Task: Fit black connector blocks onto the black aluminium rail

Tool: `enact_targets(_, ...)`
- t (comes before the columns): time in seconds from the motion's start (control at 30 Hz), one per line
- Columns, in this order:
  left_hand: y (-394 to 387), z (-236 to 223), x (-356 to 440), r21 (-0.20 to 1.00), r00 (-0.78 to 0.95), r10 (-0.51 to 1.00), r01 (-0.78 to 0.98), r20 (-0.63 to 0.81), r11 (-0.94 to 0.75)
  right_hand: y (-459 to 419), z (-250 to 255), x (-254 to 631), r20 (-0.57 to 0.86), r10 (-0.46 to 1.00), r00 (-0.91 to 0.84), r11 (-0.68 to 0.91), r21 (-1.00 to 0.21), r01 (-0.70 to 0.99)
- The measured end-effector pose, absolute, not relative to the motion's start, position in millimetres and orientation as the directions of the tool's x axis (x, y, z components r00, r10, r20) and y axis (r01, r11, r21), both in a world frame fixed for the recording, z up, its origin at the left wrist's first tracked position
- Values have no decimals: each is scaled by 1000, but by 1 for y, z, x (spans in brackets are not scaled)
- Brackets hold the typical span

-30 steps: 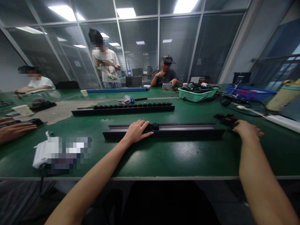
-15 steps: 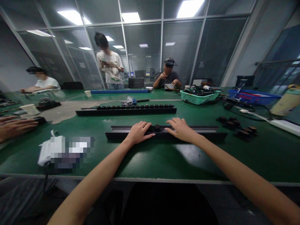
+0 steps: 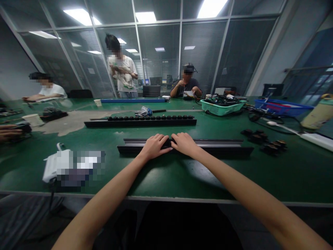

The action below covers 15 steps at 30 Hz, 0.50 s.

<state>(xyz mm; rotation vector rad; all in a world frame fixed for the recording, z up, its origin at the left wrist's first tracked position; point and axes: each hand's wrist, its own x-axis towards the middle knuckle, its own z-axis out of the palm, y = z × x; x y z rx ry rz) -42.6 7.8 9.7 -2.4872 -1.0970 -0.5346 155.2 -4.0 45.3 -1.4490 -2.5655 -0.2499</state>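
A long black metal channel (image 3: 221, 150) lies crosswise in front of me, with a silvery strip along its inside. At its middle my left hand (image 3: 153, 147) and my right hand (image 3: 184, 144) come together over a small black block (image 3: 169, 142), set in the channel. Both hands have their fingers and thumbs closed about this block, left hand on its left side and right hand on its right. My fingers cover most of the block, so its shape is hard to see.
Farther back lies a similar channel (image 3: 140, 123) filled with a row of black blocks. Loose black blocks (image 3: 273, 147) sit to the right, near a white power strip (image 3: 316, 139). A green basket (image 3: 218, 108) and blue basket (image 3: 286, 108) stand behind. A white device (image 3: 50, 166) lies left; co-workers are around the table.
My right hand has moved left along the channel and closed on the black block beside my left hand. My left hand has stayed put. At far left, another person's hand has drawn back.
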Motion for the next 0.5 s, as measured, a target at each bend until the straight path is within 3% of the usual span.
enact_targets(0.07, 8, 9, -43, -184, 629, 616, 755, 474, -629, -5, 44, 152, 243, 855, -458, 468, 18, 883)
enact_targets(0.23, 7, 9, -43, -173, 614, 627, 767, 480, -619, 2, 42, 149, 133, 938, -320, 343, -227, 912)
enact_targets(0.5, 7, 10, -42, -183, 628, 615, 755, 478, -629, -1, 25, 153, 283, 901, -327, 398, -245, 884)
